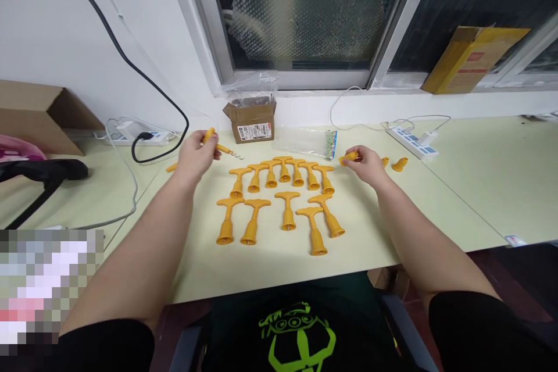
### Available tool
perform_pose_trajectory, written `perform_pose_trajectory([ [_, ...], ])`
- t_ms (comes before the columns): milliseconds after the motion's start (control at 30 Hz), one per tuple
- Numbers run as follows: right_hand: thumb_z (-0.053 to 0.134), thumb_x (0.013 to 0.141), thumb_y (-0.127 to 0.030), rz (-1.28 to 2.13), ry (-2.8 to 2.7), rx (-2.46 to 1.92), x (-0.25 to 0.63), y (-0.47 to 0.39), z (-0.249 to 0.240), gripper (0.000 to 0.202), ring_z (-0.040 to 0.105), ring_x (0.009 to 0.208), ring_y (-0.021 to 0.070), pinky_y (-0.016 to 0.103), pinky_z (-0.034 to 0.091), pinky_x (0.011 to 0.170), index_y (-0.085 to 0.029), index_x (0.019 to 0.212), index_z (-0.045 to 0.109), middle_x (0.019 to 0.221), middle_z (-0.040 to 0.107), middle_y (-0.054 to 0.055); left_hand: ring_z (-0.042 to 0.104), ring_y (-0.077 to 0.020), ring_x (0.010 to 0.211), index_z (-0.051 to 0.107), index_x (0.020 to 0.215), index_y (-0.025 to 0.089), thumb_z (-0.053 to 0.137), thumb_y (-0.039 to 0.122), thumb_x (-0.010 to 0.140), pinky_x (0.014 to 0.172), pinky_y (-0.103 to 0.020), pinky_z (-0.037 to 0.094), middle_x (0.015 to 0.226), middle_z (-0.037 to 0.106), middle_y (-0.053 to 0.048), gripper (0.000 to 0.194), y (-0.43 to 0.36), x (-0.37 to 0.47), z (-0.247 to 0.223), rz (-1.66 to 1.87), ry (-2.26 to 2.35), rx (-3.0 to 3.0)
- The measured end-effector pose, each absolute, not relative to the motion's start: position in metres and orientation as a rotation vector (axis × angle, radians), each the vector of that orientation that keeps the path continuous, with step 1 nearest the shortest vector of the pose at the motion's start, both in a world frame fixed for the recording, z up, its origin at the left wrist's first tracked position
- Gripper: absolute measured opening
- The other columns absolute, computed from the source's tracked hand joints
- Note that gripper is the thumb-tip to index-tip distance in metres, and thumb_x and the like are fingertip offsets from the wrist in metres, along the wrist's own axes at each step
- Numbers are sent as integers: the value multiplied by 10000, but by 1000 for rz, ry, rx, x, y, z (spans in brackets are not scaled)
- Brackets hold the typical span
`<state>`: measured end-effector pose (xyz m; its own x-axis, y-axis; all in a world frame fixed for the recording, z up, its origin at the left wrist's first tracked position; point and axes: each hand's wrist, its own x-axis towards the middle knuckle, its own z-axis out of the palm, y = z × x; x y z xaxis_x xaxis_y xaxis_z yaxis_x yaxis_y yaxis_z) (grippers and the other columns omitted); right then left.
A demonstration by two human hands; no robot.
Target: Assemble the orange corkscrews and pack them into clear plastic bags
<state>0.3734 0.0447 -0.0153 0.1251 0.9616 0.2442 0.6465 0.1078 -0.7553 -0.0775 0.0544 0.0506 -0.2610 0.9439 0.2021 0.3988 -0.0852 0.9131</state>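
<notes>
Pinched in my left hand (195, 157) is a yellow T-handled corkscrew (224, 149), its bare metal spiral pointing right. My right hand (367, 165) grips a yellow bell-shaped sleeve (349, 157), partly covered by the fingers. Between the hands, several yellow corkscrews with sleeves on them lie on the table: a curved back row (285, 170) and a looser front group (288, 212). A loose yellow sleeve (400, 164) is right of my right hand, and another yellow piece (385, 161) is mostly hidden behind it. Part of a yellow piece (171, 168) shows by my left wrist.
A small open cardboard box (254, 124) and a clear plastic bag (305, 140) lie at the back, against the wall. Power strips (412, 142) with cables stand on both sides. A black cable (126, 58) hangs at left, near a larger cardboard box (30, 116).
</notes>
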Motion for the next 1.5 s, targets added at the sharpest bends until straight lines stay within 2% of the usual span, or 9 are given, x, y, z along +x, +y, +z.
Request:
perform_pose_trajectory([
  [100, 675, 825, -360, 717, -1719, -1333, 339, 30, 4, 374, 619, 782, 164, 330, 511, 754, -174, 1149, 667, 1059, 703, 77, 581, -93, 555, 525, 967, 203, 705, 478, 886, 553, -261, 505, 889, 663, -16, 338, 29, -36, 50, 1268, 1384, 1377],
  [233, 746, 811, -361, 753, -1918, -1136, 298, 5, 11, 650, 612, 797, 168, 316, 495, 731, -226, 1401, 508, 1063, 693, 44, 502, -49, 463, 449, 941, 228, 735, 449, 846, 444, -213, 376, 945, 667, 11, 374, 1, 1, 35, 1229, 1140, 1294],
  [433, 742, 836, -409, 563, -1853, -1133, 280, -5, -5, 306, 628, 929, 223, 365, 489, 837, -229, 1058, 632, 1061, 721, 61, 427, -23, 457, 444, 938, 234, 757, 407, 824, 449, -187, 313, 924, 645, 34, 375, -3, 4, 8, 1245, 1071, 1148],
  [700, 750, 848, -420, 657, -1853, -1050, 266, -4, -17, 328, 626, 835, 201, 362, 510, 799, -228, 1109, 698, 1098, 749, 62, 408, -21, 474, 445, 938, 233, 775, 454, 822, 458, -176, 319, 946, 664, 20, 414, -8, 12, 4, 1158, 1050, 1179],
  [933, 696, 925, -397, 600, -1990, -805, 260, -7, -18, 192, 681, 1099, 268, 463, 519, 1008, -260, 1058, 719, 1121, 755, 85, 363, -25, 452, 474, 938, 228, 811, 485, 798, 441, -169, 284, 717, 501, 76, 446, -19, 24, 6, 1020, 1013, 1084],
  [1067, 721, 907, -445, 634, -2009, -807, 259, -12, -13, 224, 684, 1069, 274, 473, 528, 997, -266, 1043, 727, 1104, 755, 90, 328, -24, 447, 458, 907, 229, 846, 455, 761, 435, -177, 232, 714, 490, 75, 472, -25, 26, 11, 970, 1017, 1055],
  [1167, 792, 834, -491, 901, -1818, -950, 254, -17, -13, 321, 676, 807, 217, 380, 575, 763, -240, 1012, 701, 960, 742, 60, 506, -80, 586, 443, 910, 239, 854, 409, 754, 508, -211, 382, 897, 640, 9, 471, -30, 26, 16, 1022, 1072, 1341],
  [1333, 763, 850, -494, 1819, -1413, -940, 249, -18, -10, 340, 488, 462, 85, 197, 437, 433, -185, 858, 620, 653, 647, -5, 641, -210, 930, 448, 859, 239, 861, 373, 750, 700, -286, 509, 973, 689, -53, 448, -37, 23, 19, 1101, 1028, 1731],
  [1500, 409, 1056, -482, 2621, -1110, -796, 252, -15, -7, 410, 289, 321, 69, 142, 299, 285, -150, 906, 596, 473, 493, -60, 660, -227, 909, 504, 815, 228, 868, 316, 759, 784, -348, 531, 927, 709, -72, 379, -41, 17, 18, 1122, 827, 1950],
])
